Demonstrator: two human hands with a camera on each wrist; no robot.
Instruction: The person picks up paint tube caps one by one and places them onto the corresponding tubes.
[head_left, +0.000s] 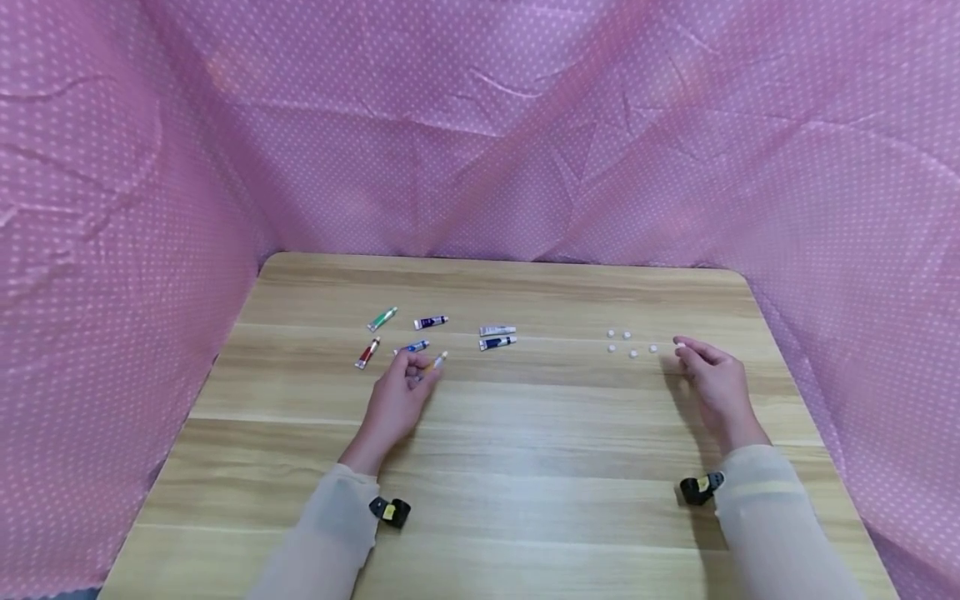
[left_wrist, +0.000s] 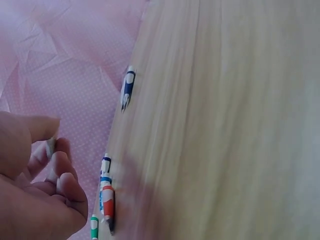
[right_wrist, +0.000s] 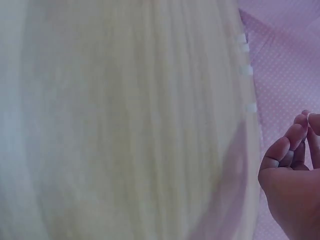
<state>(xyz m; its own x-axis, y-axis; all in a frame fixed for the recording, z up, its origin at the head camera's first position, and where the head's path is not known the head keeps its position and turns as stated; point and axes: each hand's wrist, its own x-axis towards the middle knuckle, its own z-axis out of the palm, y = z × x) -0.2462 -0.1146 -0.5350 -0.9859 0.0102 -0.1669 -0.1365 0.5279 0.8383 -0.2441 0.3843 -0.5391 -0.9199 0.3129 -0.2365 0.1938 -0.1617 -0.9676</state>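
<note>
My left hand (head_left: pixel 397 392) pinches a small yellow paint tube (head_left: pixel 437 362) between thumb and fingers. In the left wrist view the hand largely covers that tube. Close by lie a blue paint tube (head_left: pixel 416 346), partly behind the fingers, and a red paint tube (head_left: pixel 367 353). Over on the right, my right hand (head_left: pixel 718 385) pinches a small white cap (head_left: pixel 679 344) between thumb and index fingertips. Just left of these fingertips is a loose white cap (head_left: pixel 653 349).
Several more white caps (head_left: pixel 633 354) lie left of the right hand. Green (head_left: pixel 382 319) and purple (head_left: pixel 431 322) tubes lie beyond the left hand. Silvery (head_left: pixel 497 331) and dark blue (head_left: pixel 498 342) tubes lie mid-table. Pink dotted cloth (head_left: pixel 480 167) hangs around the wooden table (head_left: pixel 525 500).
</note>
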